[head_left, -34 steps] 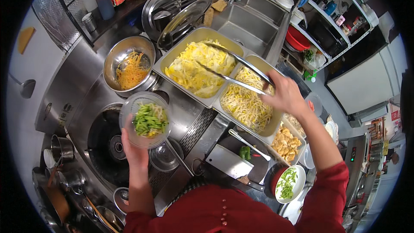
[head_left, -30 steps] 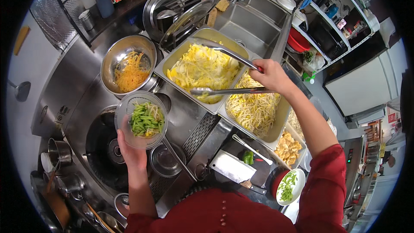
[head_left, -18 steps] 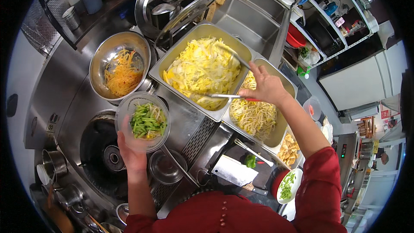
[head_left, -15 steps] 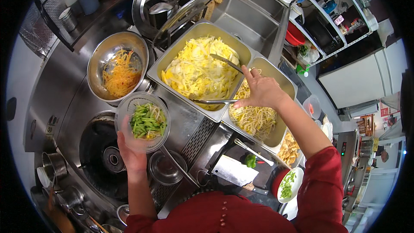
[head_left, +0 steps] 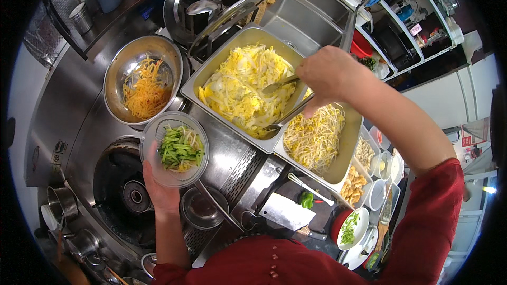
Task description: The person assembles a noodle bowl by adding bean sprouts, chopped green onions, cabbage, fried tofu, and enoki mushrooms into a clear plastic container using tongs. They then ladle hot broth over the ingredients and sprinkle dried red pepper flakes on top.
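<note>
My left hand (head_left: 162, 192) holds up a clear plastic bowl (head_left: 180, 179) from below. Green cucumber strips (head_left: 177, 146) and some pale bean sprouts lie in it. In my right hand (head_left: 328, 76) is a pair of metal tongs (head_left: 291, 116), its arms spread apart. The tong tips reach into shredded yellow-white cabbage (head_left: 240, 82), which fills a deep steel tray (head_left: 210, 62). Beside that tray, nearer my right arm, a second steel tray (head_left: 350, 145) contains bean sprouts (head_left: 314, 142). Part of the tong handle is hidden by my fingers.
A steel bowl (head_left: 112, 71) of orange shreds stands at the far left, above a black wok (head_left: 108, 174). Nearer me lie a cleaver (head_left: 285, 210) and a white bowl (head_left: 363, 227) of chopped greens. The sink (head_left: 280, 18) is behind the trays.
My right hand has turned over and risen up and right, swinging the tongs to the cabbage tray's right side. The left hand and plastic bowl have stayed almost still.
</note>
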A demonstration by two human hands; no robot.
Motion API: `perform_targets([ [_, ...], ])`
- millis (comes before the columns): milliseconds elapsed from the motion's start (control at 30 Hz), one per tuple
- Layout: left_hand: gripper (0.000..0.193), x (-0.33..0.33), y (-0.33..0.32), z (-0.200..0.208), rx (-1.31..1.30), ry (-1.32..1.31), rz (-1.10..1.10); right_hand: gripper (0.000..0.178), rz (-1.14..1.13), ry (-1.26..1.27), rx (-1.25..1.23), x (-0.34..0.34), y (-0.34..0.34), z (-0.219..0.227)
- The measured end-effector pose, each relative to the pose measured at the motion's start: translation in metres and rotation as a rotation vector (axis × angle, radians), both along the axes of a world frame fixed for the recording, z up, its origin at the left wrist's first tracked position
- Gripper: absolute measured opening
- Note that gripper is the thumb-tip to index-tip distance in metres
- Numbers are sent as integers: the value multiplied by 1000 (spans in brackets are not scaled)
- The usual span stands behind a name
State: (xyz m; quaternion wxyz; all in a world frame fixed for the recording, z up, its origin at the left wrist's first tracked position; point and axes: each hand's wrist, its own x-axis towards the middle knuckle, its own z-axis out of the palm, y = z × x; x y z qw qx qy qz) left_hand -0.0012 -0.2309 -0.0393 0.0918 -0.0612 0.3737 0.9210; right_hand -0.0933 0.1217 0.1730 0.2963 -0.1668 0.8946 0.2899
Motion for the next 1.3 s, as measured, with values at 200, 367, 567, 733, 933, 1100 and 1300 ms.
perform_targets([
  [200,73,0,-4,-1,-14,1,19,26,161,87,42,18,-15,-42],
  [367,69,-3,-12,-3,5,4,37,26,87,269,-120,30,17,-9],
  [567,70,-10,-5,1,36,21,41,32,64,288,-92,33,16,-12],
  [733,70,-10,0,9,22,33,29,39,28,248,-153,34,12,-50],
  [933,66,-6,10,23,-112,289,-31,35,-18,401,-359,56,52,-8],
  [1100,64,-28,36,21,-122,131,26,36,-139,518,-399,85,62,53],
  [1300,57,-45,84,34,-86,151,-14,33,-322,671,-691,121,64,106],
])
